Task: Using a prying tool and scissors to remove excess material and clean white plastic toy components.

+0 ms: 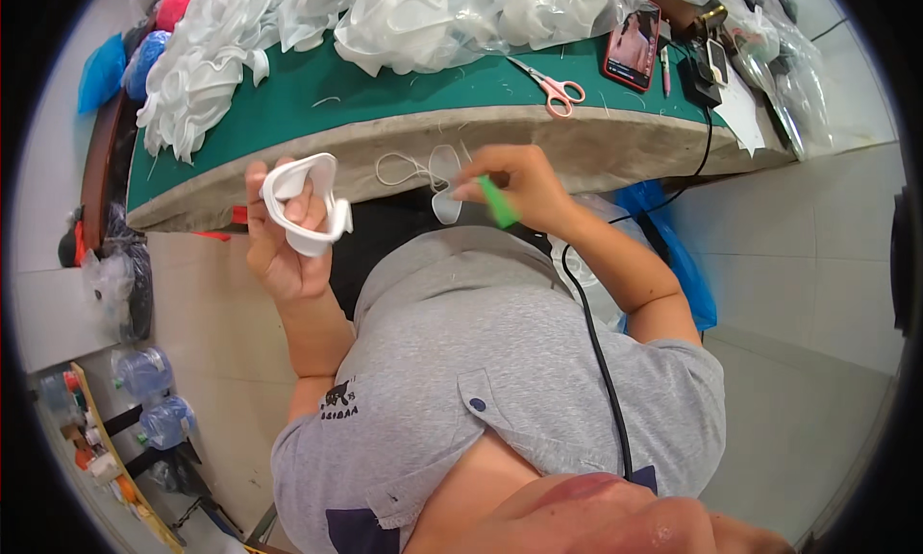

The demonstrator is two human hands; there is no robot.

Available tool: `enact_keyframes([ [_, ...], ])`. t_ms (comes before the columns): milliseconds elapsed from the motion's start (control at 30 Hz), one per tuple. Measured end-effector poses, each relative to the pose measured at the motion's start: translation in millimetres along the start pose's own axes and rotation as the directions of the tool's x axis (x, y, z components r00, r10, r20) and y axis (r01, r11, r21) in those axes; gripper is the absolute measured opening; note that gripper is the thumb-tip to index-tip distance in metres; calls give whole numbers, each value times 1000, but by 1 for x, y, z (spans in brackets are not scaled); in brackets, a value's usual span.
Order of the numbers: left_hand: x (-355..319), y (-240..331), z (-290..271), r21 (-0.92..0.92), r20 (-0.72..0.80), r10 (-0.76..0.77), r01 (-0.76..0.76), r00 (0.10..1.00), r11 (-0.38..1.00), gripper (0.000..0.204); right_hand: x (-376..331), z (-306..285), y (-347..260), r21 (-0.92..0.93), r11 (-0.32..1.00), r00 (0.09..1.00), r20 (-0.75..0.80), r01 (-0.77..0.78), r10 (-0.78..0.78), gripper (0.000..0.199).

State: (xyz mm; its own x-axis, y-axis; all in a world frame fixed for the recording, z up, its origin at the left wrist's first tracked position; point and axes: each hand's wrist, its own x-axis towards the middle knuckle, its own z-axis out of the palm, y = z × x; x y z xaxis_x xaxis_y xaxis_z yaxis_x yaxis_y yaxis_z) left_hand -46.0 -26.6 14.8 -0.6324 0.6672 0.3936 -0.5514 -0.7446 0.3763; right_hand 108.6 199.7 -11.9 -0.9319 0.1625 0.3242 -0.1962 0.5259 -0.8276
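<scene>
My left hand (293, 232) grips a white hollow goggle-like frame (330, 211), with fingers showing through its opening. To the right, my right hand (514, 184) is closed on a slim green piece (498, 204), blurred, whose kind I cannot make out. Beside those fingertips is a clear two-lobed lens-like piece (445, 206) over the table's front edge; whether the fingers touch it I cannot tell. A pale thin cord (399, 174) loops next to it.
On the green table (375, 88) several white moulded pieces (404, 21) are heaped at the back. Pink-handled scissors (555, 93), a phone (632, 49) and a black box (700, 81) lie right. A black cable (591, 323) crosses my front. A blue bag (678, 266) hangs right.
</scene>
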Motion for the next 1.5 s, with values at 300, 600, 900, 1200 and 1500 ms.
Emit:
enact_keyframes([
  [300, -8, -36, 29, 578, 14, -38, 23, 999, 816, 22, -7, -19, -2, 768, 533, 926, 212, -355, 312, 50],
  [600, -9, -48, 28, 689, 21, -105, 62, 994, 722, 27, -33, -43, -15, 751, 525, 913, 273, -400, 304, 19],
  [900, 21, -47, 4, 981, -178, -55, 182, 983, 73, 17, -125, -150, -78, 191, 958, 880, -389, -212, 272, 12],
  [1200, 105, -23, -82, 833, 218, 252, -45, 943, -552, 25, -207, -160, -22, 19, 674, 641, -290, -739, 711, 8],
  [1500, 148, -13, -124, 665, 197, -21, -150, 980, -731, 32, -167, -157, -40, -6, 816, 736, -435, -578, 518, 19],
])
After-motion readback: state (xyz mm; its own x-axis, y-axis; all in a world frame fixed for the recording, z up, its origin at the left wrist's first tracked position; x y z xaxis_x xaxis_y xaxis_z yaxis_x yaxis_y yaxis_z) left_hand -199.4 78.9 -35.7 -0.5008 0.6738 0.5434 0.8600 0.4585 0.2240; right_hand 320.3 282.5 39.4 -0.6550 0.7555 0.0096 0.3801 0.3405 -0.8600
